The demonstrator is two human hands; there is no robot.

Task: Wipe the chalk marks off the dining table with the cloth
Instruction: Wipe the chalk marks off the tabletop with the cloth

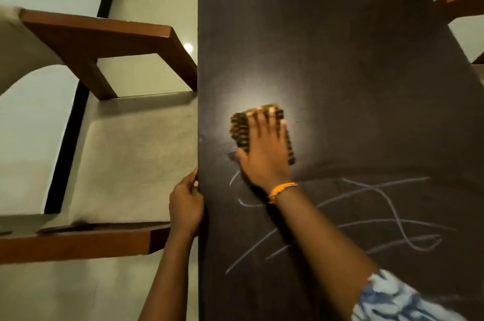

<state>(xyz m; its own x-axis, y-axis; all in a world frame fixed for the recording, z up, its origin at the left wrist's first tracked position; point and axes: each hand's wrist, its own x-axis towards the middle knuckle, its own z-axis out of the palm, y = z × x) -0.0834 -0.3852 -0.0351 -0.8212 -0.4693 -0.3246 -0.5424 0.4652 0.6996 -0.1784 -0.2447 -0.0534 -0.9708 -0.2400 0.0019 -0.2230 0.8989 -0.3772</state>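
So the right hand (264, 153) is flat on top of a folded yellow-and-black patterned cloth (242, 129), fingers spread out straight and pressing it down onto the dark brown rectangular surface (353, 71). That grip is wide, nothing curled around the cloth. The cloth sits under the palm and fingers, sticking out on the left and a bit past the fingertips, roughly mid-surface but closer to the left edge. White chalk scribbles (379, 216) are all on the near side of the cloth, running under the forearm and out toward the right edge. The left hand (186, 205) has a narrow grip, fingers curled over the left edge of the surface. An orange wristband (281, 189) is on the right wrist. A brown wooden chair with a beige cushion (131, 158) sits just beside the left edge.
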